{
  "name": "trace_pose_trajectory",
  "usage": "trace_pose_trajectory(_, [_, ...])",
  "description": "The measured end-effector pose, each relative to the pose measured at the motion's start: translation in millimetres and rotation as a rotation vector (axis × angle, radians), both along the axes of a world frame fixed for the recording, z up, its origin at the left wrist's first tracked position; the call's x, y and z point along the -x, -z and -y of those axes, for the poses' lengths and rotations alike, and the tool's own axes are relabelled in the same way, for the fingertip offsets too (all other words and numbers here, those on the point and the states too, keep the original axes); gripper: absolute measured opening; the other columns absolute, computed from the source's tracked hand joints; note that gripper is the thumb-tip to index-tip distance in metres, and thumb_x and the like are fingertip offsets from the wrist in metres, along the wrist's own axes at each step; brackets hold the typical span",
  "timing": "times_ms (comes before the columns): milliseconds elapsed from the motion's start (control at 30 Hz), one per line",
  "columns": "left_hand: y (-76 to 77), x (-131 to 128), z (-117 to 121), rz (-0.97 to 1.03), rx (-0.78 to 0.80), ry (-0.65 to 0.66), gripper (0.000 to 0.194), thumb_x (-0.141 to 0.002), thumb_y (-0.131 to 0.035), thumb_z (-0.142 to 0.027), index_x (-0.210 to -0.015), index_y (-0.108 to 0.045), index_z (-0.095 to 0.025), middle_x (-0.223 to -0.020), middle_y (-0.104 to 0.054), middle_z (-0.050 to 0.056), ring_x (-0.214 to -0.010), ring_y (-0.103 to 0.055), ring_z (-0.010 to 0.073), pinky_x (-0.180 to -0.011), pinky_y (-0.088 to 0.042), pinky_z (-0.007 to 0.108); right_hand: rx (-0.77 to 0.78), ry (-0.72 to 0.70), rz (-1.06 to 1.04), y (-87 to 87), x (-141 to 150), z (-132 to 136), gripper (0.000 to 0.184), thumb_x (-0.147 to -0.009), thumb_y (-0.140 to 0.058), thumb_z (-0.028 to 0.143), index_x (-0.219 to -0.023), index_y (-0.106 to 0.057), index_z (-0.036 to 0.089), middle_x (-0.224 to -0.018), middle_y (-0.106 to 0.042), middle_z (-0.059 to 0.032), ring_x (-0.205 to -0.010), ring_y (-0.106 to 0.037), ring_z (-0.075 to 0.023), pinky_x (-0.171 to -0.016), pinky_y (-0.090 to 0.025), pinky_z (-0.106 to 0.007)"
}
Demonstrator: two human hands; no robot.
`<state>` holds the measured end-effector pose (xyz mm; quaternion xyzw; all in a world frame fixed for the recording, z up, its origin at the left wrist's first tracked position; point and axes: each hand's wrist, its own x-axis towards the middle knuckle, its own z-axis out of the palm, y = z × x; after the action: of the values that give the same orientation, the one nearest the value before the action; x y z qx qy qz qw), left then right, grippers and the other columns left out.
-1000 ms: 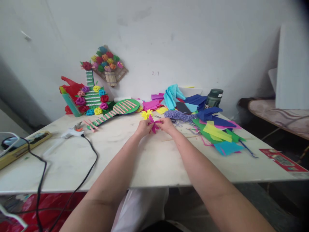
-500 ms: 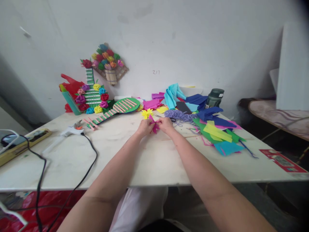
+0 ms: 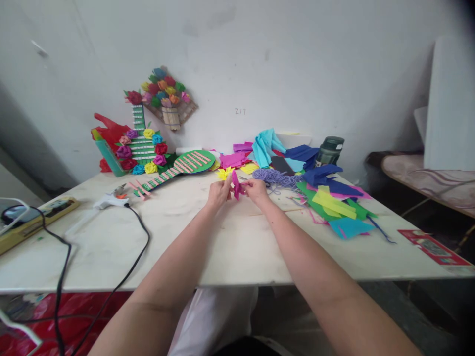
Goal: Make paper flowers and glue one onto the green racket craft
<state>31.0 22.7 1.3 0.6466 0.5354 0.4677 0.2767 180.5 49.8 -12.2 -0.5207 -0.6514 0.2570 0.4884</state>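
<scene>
A magenta paper flower (image 3: pixel 236 186) is held up between my two hands over the middle of the table. My left hand (image 3: pixel 219 193) closes on its left side. The fingertips of my right hand (image 3: pixel 256 190) pinch its right edge. Just behind my left hand lies a yellow paper flower (image 3: pixel 224 173), partly covered by it. Beyond my right hand sits a heap of purple yarn (image 3: pixel 276 177). Scissors lie beside the yarn, mostly hidden behind my right hand.
Left on the white table (image 3: pixel 178 252) are a glue gun (image 3: pixel 111 199) with a black cord and a power strip (image 3: pixel 40 220). A green guitar-shaped craft piece (image 3: pixel 193 162) lies behind. Coloured paper (image 3: pixel 334 202) and a dark bottle (image 3: pixel 330 150) occupy the right.
The magenta flower has turned between my hands and now looks narrower and more upright. My left hand has shifted slightly left and its fingers have changed position; my right hand has moved slightly.
</scene>
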Motion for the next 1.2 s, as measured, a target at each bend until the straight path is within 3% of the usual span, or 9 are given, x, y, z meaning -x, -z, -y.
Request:
trace_pose_trajectory(67, [1.8,3.6,-4.2,0.108,-0.021,-0.078,0.053,-0.080,-0.037,-0.061,-0.059,-0.056,-0.016,-0.044,-0.054,0.001,-0.043,-0.051,0.0110,-0.050,-0.040,0.022,0.086,-0.053,-0.173,-2.2,0.6,1.7,0.014,-0.070,-0.062,0.028,-0.072,-0.069,0.015,-0.052,-0.062,-0.0002,-0.046,-0.055,-0.0134,-0.048,-0.046,-0.025])
trace_pose_trajectory(167, [1.9,7.3,-7.7,0.265,-0.084,-0.127,0.043,-0.071,-0.053,-0.058,-0.078,-0.058,-0.016,-0.070,-0.064,0.004,-0.064,-0.059,0.0131,-0.056,-0.044,0.022,0.169,-0.161,-0.365,-7.5,1.5,8.1,0.016,-0.065,-0.067,0.030,-0.069,-0.066,0.014,-0.050,-0.060,0.0010,-0.040,-0.049,-0.0090,-0.042,-0.044,-0.022])
trace_pose_trajectory(267, [-1.0,8.5,-5.7,0.438,0.023,0.024,0.043,-0.066,-0.063,-0.049,-0.091,-0.057,-0.016,-0.089,-0.065,0.006,-0.082,-0.060,0.0153,-0.065,-0.047,0.024,0.196,-0.222,-0.461,-11.0,1.8,12.5,0.021,-0.060,-0.070,0.032,-0.067,-0.063,0.014,-0.050,-0.059,0.0015,-0.039,-0.047,-0.0068,-0.040,-0.041,-0.019])
trace_pose_trajectory(400, [-3.0,8.8,0.4,0.589,0.243,0.321,0.042,-0.064,-0.068,-0.045,-0.092,-0.059,-0.015,-0.080,-0.064,0.003,-0.071,-0.061,0.0132,-0.068,-0.048,0.028,0.197,-0.223,-0.500,-12.7,2.1,13.3,0.027,-0.056,-0.072,0.035,-0.066,-0.061,0.014,-0.048,-0.056,0.0029,-0.040,-0.047,-0.0071,-0.040,-0.042,-0.020])
trace_pose_trajectory(500, [-1.4,9.7,2.0,0.608,0.263,0.398,0.040,-0.063,-0.071,-0.043,-0.088,-0.061,-0.014,-0.079,-0.065,0.004,-0.068,-0.061,0.0125,-0.068,-0.047,0.027,0.200,-0.239,-0.503,-13.7,2.5,14.1,0.026,-0.056,-0.072,0.033,-0.071,-0.062,0.014,-0.052,-0.060,0.0019,-0.041,-0.048,-0.0075,-0.040,-0.042,-0.020])
trace_pose_trajectory(767, [0.8,10.8,0.9,0.610,0.261,0.356,0.032,-0.058,-0.076,-0.037,-0.071,-0.058,-0.014,-0.063,-0.058,-0.001,-0.056,-0.055,0.0087,-0.057,-0.043,0.022,0.199,-0.282,-0.425,-10.7,4.4,14.3,0.012,-0.059,-0.066,0.018,-0.069,-0.062,0.015,-0.053,-0.061,0.0024,-0.040,-0.049,-0.0070,-0.037,-0.041,-0.018])
trace_pose_trajectory(1000, [-2.5,10.4,4.1,0.545,0.245,0.254,0.032,-0.056,-0.075,-0.036,-0.070,-0.057,-0.014,-0.062,-0.059,0.000,-0.056,-0.056,0.0118,-0.056,-0.044,0.025,0.230,-0.275,-0.290,-14.1,0.6,17.3,0.018,-0.063,-0.059,0.013,-0.080,-0.065,0.017,-0.062,-0.063,0.0013,-0.050,-0.057,-0.0102,-0.040,-0.040,-0.018])
trace_pose_trajectory(1200, [-1.8,13.8,1.8,0.574,0.282,0.223,0.033,-0.053,-0.075,-0.035,-0.068,-0.055,-0.015,-0.062,-0.060,0.001,-0.058,-0.057,0.0138,-0.056,-0.045,0.028,-0.043,-0.230,-0.121,-14.8,-4.5,12.6,0.032,-0.058,-0.057,0.007,-0.088,-0.066,0.016,-0.094,-0.067,-0.0043,-0.071,-0.059,-0.0122,-0.062,-0.047,-0.023])
